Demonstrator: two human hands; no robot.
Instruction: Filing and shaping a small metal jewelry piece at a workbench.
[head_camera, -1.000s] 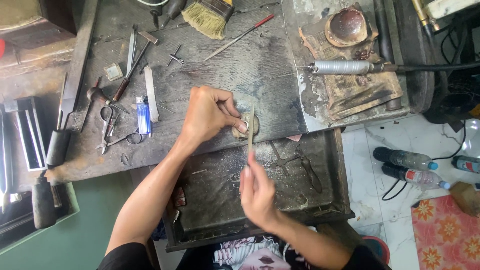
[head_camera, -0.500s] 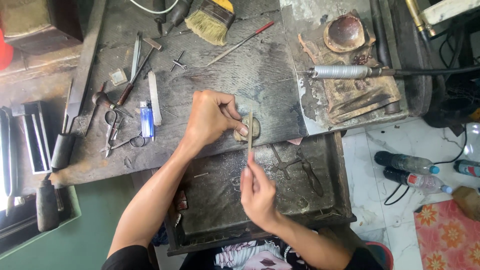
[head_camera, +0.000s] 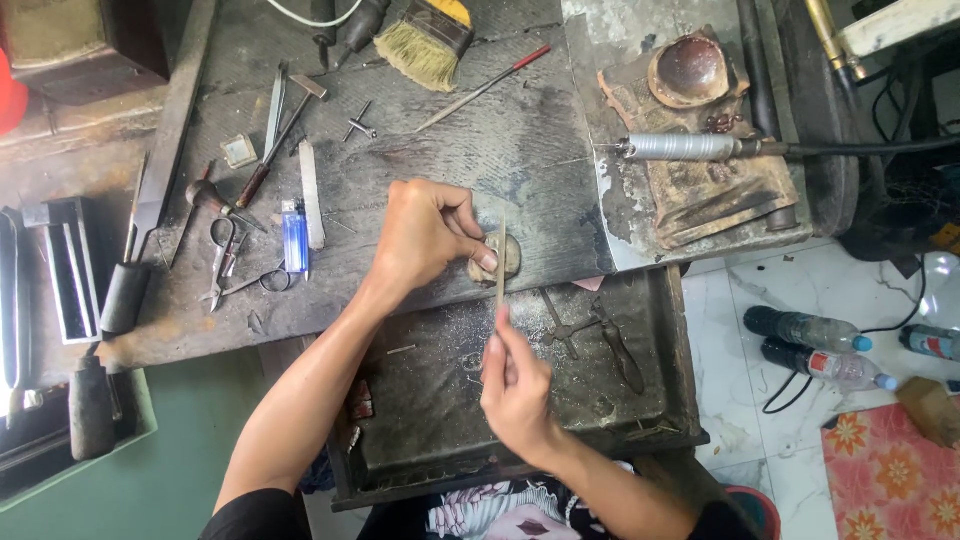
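Firmly, the left hand (head_camera: 425, 235) pinches a small, stiff metal piece (head_camera: 497, 257) against the bench while the right hand (head_camera: 518, 388) grips a thin file (head_camera: 501, 262) by its lower end.

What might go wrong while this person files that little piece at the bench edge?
The left hand pinches the small piece right beside the thin file, so a slip may scrape the fingertips. If the piece slips loose, it may drop into the cluttered tray below.
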